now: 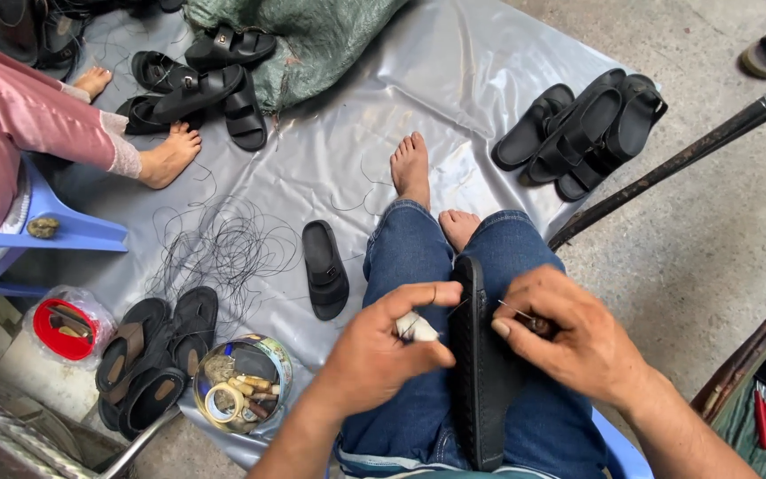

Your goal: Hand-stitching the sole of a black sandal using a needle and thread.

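Black sandal sole (480, 390) between knees, left hand (379, 355) steadying, right hand (578, 341) pinching needle (518, 312)

Green sack (312, 40) (top, crumpled)

Around the grey plastic sheet (374, 115) we count four black sandals (582, 133) at its right edge, five black sandals at its upper left (201, 89), one lone sandal (324, 269) mid-sheet, about three sandals (157, 350) at its lower left, and one round tin (241, 381).
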